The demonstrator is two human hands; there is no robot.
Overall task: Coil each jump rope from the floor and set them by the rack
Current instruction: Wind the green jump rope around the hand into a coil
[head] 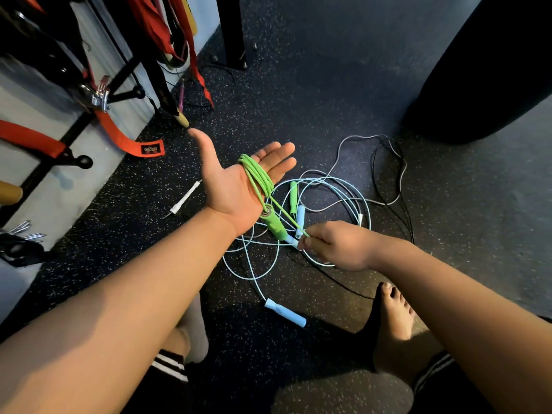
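A person crouches on a dark speckled floor [298,100], seen from above over both bare forearms. The left hand [236,186] is held palm up with its fingers straight and spread. The green rope [257,174] is wound in several loops across the palm, and one green handle [273,224] hangs at the heel of the hand. The right hand [334,246] pinches the loose green cord just below the coil, with its fingers curled round it. The other green handle [293,197] lies on the floor among the tangled cords. A blue rope [285,312] and a black rope [376,174] sprawl uncoiled there too, crossing one another. The rack [127,95], hung with red straps, stands to the left.

The coiling of the first rope looks partly done. To do it well, the right hand should probably keep light tension and lay even loops. The last handle should be lifted clear of the blue cord so that nothing snags.
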